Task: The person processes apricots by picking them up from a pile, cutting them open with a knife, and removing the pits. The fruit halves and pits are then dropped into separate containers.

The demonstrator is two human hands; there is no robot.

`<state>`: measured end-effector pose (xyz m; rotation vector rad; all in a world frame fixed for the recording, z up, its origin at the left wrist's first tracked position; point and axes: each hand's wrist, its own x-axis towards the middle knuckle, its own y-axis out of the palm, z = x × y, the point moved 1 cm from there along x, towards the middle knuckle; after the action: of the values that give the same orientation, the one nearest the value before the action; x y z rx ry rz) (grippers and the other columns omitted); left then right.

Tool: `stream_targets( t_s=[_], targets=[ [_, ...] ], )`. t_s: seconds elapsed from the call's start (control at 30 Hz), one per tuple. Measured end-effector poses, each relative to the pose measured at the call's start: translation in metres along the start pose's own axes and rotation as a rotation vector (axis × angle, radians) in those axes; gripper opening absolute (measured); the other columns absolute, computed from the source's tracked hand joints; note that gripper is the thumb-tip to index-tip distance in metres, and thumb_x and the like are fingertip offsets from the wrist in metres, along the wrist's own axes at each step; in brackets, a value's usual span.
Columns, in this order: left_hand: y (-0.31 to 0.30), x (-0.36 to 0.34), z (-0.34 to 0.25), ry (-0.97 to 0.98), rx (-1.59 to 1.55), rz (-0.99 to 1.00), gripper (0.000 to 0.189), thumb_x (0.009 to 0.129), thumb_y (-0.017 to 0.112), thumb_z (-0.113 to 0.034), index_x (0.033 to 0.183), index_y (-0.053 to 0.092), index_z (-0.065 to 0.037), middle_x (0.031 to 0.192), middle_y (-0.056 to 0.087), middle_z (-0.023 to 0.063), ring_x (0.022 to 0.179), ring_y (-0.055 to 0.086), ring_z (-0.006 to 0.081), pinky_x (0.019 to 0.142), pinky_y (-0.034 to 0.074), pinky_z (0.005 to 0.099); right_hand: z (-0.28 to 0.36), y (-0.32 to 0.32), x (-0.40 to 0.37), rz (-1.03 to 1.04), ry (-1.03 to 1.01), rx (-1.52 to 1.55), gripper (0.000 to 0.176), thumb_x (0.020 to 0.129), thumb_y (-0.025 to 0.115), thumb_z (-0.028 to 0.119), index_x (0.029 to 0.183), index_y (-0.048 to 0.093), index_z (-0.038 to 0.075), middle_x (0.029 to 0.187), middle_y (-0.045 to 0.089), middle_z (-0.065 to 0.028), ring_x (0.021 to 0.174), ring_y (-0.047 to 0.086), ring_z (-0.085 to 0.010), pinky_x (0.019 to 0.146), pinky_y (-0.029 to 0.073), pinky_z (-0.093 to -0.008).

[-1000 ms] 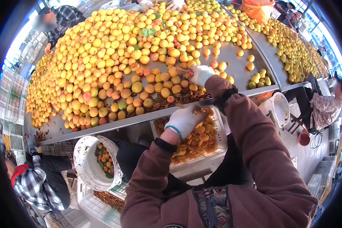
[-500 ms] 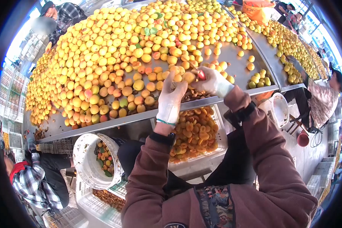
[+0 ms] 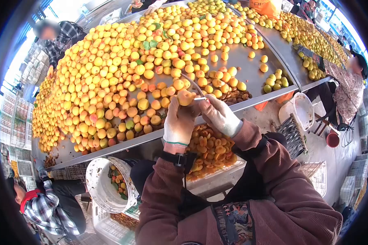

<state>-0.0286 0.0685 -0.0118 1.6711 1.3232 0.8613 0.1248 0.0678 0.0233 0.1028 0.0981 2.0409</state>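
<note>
Gloved in white, my left hand [image 3: 179, 124] holds up an apricot [image 3: 185, 98] just above the near edge of the metal table [image 3: 249, 69]. My right hand [image 3: 221, 116], also gloved, is closed beside it on a thin curved tool [image 3: 195, 86]. A small white piece of the tool shows right at the apricot's side; the grip is mostly hidden by my fingers. Behind both hands lies a big heap of yellow-orange apricots [image 3: 110, 73]. Brown pits [image 3: 237, 97] are piled near the table edge. Below my hands, halved apricots [image 3: 210, 151] fill a white crate [image 3: 223, 169].
A white bucket [image 3: 95, 179] with some apricots and leaves stands at left, over a crate [image 3: 104, 226]. Another bucket [image 3: 302, 112] and a red scoop-like pot [image 3: 333, 140] are at right. Co-workers sit at left [image 3: 49, 208], right [image 3: 349, 92] and far left [image 3: 63, 38].
Both hands have come down and nearer my body, from over the apricots to the table edge. The apricot in my left hand now shows clearly, and the view has shifted slightly.
</note>
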Motion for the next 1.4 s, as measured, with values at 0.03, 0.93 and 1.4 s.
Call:
stream_targets(
  t_s=[0.03, 0.93, 1.4],
  targets=[
    [0.0, 0.0, 0.001, -0.007, 0.002, -0.002, 0.038, 0.104, 0.04, -0.035, 0.115, 0.058, -0.003, 0.113, 0.063, 0.0113, 0.104, 0.06, 0.0249, 0.097, 0.045, 0.0418, -0.002, 0.001, 0.0, -0.006, 0.002, 0.004, 0.041, 0.102, 0.049, 0.035, 0.124, 0.052, 0.0, 0.1, 0.054, 0.0014, 0.088, 0.049, -0.0057, 0.078, 0.045, -0.0222],
    [0.025, -0.012, -0.01, 0.029, 0.526, -0.109, 0.041, 0.103, 0.044, -0.038, 0.124, 0.055, -0.004, 0.101, 0.062, 0.0054, 0.084, 0.062, 0.0148, 0.073, 0.053, 0.0297, -0.011, 0.006, 0.0, -0.084, -0.037, -0.038, 0.04, 0.103, 0.045, 0.038, 0.118, 0.054, 0.003, 0.093, 0.056, 0.0004, 0.085, 0.051, -0.0066, 0.075, 0.046, -0.024],
    [0.004, -0.005, -0.006, 0.172, 0.929, -0.226, 0.028, 0.102, 0.051, -0.029, 0.113, 0.06, -0.005, 0.096, 0.061, -0.0009, 0.083, 0.054, 0.0066, 0.071, 0.045, 0.0212, -0.037, 0.014, 0.008, -0.275, -0.041, -0.251, 0.036, 0.102, 0.048, 0.039, 0.107, 0.054, 0.003, 0.082, 0.059, -0.0081, 0.08, 0.057, -0.0134, 0.07, 0.048, -0.031]
  ],
)
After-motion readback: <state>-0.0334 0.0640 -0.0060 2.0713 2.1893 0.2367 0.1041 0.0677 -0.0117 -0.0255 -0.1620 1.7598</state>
